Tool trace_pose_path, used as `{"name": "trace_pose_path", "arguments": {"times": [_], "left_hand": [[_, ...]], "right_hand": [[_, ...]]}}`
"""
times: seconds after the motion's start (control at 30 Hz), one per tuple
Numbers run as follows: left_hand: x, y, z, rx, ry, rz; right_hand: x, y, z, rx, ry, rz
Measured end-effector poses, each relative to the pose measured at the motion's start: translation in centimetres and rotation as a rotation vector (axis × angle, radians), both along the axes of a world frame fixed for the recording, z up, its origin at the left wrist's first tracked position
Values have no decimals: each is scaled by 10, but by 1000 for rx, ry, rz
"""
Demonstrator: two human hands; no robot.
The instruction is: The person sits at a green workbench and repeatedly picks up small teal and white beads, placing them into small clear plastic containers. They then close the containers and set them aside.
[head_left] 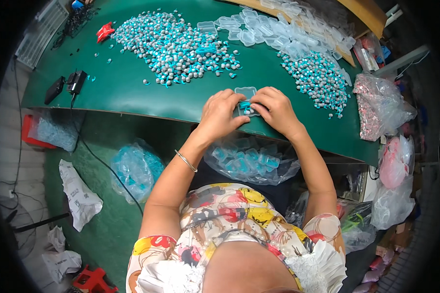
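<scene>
At the near edge of the green table, my left hand and my right hand hold a small clear plastic case between them. Its lid stands up on the far side. Inside lie turquoise and grey pieces, partly covered by my fingers. The left fingers and thumb close round the case's left side; the right thumb and fingers press at its right side, by the pieces. Beyond my hands spreads a big heap of small grey-and-turquoise pieces. A second heap of such pieces lies to the right.
Clear cases are piled at the back of the green table. A bag of filled cases rests below the table edge. Black devices lie left, a red packet behind them. A bag of pink-and-grey pieces stands right.
</scene>
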State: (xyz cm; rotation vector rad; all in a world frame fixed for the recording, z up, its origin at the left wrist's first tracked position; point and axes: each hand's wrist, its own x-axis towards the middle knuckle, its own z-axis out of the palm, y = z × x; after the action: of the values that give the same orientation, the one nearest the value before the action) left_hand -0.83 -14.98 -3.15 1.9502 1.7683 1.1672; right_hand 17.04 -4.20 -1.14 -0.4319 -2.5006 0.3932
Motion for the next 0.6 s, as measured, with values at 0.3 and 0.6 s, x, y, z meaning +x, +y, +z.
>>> {"name": "trace_pose_path", "arguments": {"times": [0.3, 0.6], "left_hand": [[-1, 0, -5, 86, 10, 3], [-2, 0, -7, 111, 32, -14]], "right_hand": [[3, -10, 1, 37, 25, 1], [-8, 19, -6, -142, 49, -65]]}}
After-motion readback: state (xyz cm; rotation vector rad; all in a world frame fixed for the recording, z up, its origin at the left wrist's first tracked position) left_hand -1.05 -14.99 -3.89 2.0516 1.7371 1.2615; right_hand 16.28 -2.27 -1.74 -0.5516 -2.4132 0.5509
